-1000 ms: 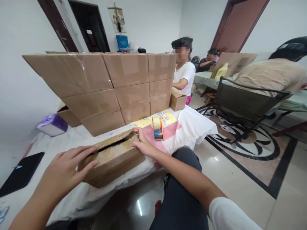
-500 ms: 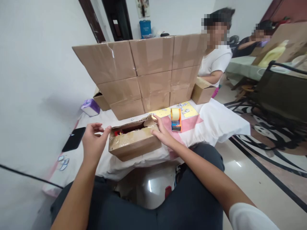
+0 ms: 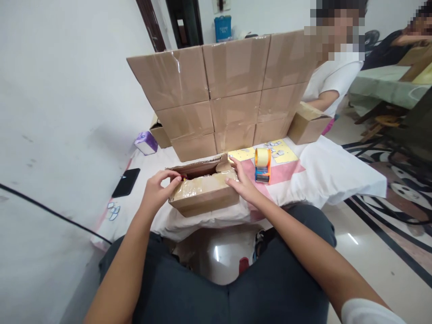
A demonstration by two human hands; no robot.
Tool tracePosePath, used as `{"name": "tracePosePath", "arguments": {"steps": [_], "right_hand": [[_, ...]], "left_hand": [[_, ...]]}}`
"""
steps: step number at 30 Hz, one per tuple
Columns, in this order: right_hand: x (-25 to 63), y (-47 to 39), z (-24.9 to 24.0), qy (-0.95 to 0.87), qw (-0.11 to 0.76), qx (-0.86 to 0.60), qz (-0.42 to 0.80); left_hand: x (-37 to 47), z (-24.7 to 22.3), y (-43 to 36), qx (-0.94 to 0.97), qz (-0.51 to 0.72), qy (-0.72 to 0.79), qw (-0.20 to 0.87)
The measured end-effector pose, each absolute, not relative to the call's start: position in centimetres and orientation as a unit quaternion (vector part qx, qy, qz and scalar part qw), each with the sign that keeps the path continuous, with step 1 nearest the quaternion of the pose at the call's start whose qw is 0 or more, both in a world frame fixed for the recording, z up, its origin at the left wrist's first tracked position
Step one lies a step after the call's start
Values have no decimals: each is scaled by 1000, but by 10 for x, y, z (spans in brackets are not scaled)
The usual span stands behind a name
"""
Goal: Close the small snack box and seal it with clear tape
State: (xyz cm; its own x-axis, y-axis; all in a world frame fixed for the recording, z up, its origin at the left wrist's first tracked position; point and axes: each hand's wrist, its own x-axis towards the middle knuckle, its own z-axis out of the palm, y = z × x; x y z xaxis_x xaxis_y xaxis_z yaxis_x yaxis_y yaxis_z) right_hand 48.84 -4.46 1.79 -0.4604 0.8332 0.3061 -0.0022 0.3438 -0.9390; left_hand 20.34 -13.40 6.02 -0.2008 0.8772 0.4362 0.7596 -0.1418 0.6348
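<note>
A small cardboard box [image 3: 205, 193] with taped flaps lies on the white-covered low table [image 3: 324, 175] in front of me. Its top flaps stand partly apart, and something red and yellow shows inside. My left hand [image 3: 158, 191] grips the box's left end, fingers over the top edge. My right hand [image 3: 243, 184] presses on the right end, fingertips on the near flap. An orange and blue tape dispenser [image 3: 262, 164] stands just right of the box.
A wall of stacked sealed cartons [image 3: 229, 94] rises behind the box. A black phone [image 3: 126, 182] and a purple tissue pack [image 3: 146, 142] lie at the left. A person in a white shirt [image 3: 332, 81] sits at the far right beside another carton [image 3: 308, 123].
My view has swung down and left. My left hand moved from beside the box onto its left end. The flaps now gape wider, showing the contents.
</note>
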Motion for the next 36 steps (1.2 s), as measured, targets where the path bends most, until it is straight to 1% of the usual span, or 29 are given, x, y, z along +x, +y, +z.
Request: {"name": "tracePosePath", "arguments": {"steps": [3,6,10,13,21,24,29,31,36], "right_hand": [[489,-44,17,-706,421,-292,490],[488,-42,17,-703,423,-285,496],[487,-41,17,-707,425,-291,484],[487,-40,17,-715,420,-288,480],[489,-36,13,-726,425,-274,467],[489,-34,11,-737,428,-277,444],[489,-32,11,-743,417,-272,446],[490,-31,12,-742,411,-275,453],[489,-29,14,-729,406,-290,469]], "left_hand": [[203,67,-129,647,375,657,91],[199,77,-119,689,277,662,101],[196,83,-101,761,92,642,15],[194,80,-93,792,33,610,-4],[198,81,-101,813,7,581,-49],[198,83,-108,816,6,577,-42],[196,79,-113,807,64,587,22],[194,78,-111,806,92,584,28],[187,79,-110,782,220,581,42]]}}
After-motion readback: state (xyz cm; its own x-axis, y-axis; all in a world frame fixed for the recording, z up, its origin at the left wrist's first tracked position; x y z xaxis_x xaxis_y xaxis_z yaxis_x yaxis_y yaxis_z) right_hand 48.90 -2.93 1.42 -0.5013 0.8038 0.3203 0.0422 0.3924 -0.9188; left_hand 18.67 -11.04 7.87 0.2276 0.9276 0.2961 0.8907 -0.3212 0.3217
